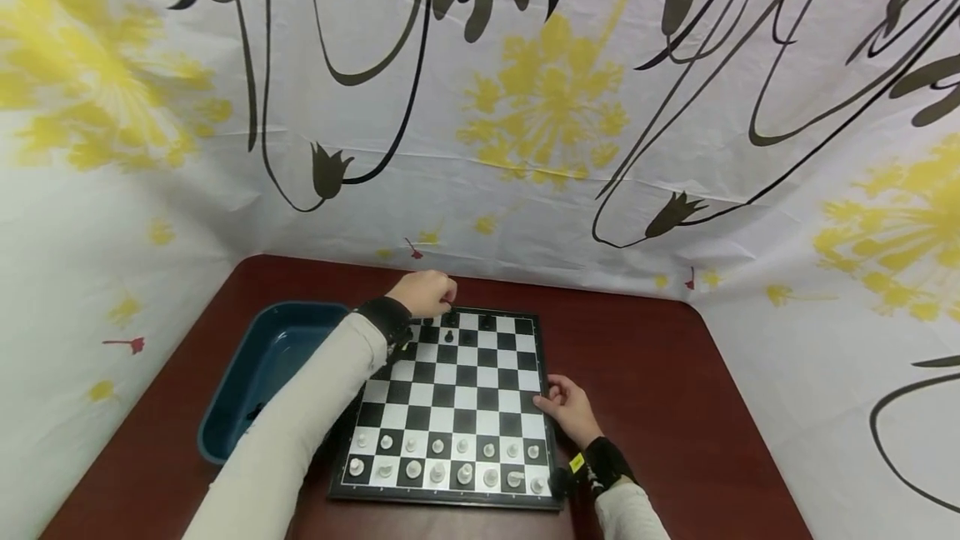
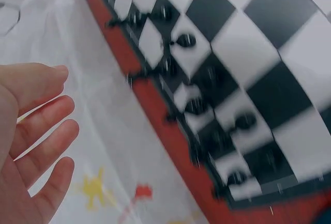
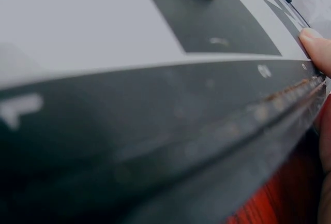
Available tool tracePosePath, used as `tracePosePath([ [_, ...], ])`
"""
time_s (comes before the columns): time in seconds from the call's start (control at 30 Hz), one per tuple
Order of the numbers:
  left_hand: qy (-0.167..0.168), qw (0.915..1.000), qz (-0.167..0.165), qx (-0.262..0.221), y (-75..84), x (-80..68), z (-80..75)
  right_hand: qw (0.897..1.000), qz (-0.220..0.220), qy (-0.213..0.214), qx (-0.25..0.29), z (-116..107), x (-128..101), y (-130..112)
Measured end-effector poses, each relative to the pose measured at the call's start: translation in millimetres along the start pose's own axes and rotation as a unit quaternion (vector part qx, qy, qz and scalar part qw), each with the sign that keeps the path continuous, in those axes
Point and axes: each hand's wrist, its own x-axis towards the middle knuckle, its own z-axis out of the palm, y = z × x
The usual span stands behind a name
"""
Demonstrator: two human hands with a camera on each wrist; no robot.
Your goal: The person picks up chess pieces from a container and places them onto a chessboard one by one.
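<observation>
At the left of the dark red table (image 1: 637,357) lies a blue tray (image 1: 277,357), with something small and dark in it near the arm, too indistinct to make out. A pale sleeve (image 1: 288,423) slants across the tray's near side and ends in a black band (image 1: 384,319) round the wrist. Beyond that band, the left hand (image 1: 426,294) is above the far left part of the chessboard (image 1: 442,373); its fingers are loosely bent, with a clear gap between them and the thumb in the left wrist view, and nothing shows in their hold. The board lies flat in the middle of the table, just right of the tray. Black pieces (image 1: 448,336) stand on its far squares, partly hidden by the left hand and arm in the head view and blurred in the left wrist view. White pieces (image 1: 437,472) fill two rows at the near end. At the board's right edge, the right hand (image 1: 573,415) grips the rim about midway along, thumb on top and bent fingers at the side. Behind the table and round both sides hangs a white cloth (image 1: 420,123) printed with yellow blooms and dark tulips
</observation>
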Motion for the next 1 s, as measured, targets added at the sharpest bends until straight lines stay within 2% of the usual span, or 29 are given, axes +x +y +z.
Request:
tracePosePath([
  [0.2,-0.005,0.9993,-0.038,0.007,-31.9,-26.9,-19.3,1.0,0.005,0.007,-0.008,-5.9,-0.6,0.5],
  [0.4,-0.009,0.9983,-0.051,0.025,-58.2,-57.9,-26.5,1.0,0.006,0.012,-0.02,-9.3,-2.3,0.7],
  [0.57,-0.016,0.9973,-0.07,0.017,-73.9,-84.3,-31.3,1.0,0.006,0.013,-0.017,-8.5,-3.1,1.0],
  [0.87,-0.007,0.9936,-0.107,-0.035,-100.4,-139.8,-32.1,1.0,0.007,0.004,-0.017,-0.6,-3.5,-2.7],
  [1.0,-0.024,0.992,-0.114,-0.047,-106.5,-167.7,-26.9,1.0,0.006,-0.008,-0.017,3.3,-4.5,-5.0],
])
